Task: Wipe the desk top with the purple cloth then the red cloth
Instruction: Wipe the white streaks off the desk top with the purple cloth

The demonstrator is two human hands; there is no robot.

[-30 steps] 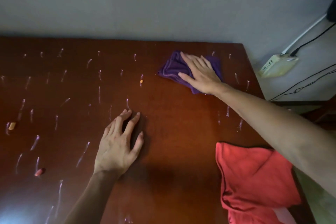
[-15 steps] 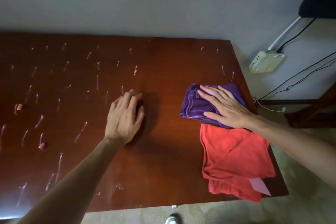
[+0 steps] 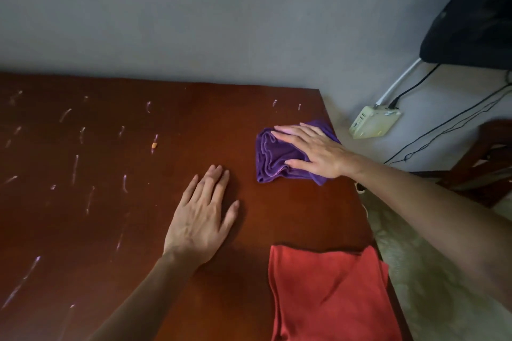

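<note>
Desk top [image 3: 166, 230] | right hand [image 3: 315, 155] flat on bunched purple cloth [image 3: 277, 163], long axis unclear

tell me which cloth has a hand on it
The purple cloth, bunched near the desk's right edge under the flat right hand. The red cloth lies untouched at the near corner.

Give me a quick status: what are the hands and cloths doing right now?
Right hand flat on purple cloth, near desk's right edge. Left hand flat on bare desk top. Red cloth lies untouched. White streaks remain on the left.
</note>
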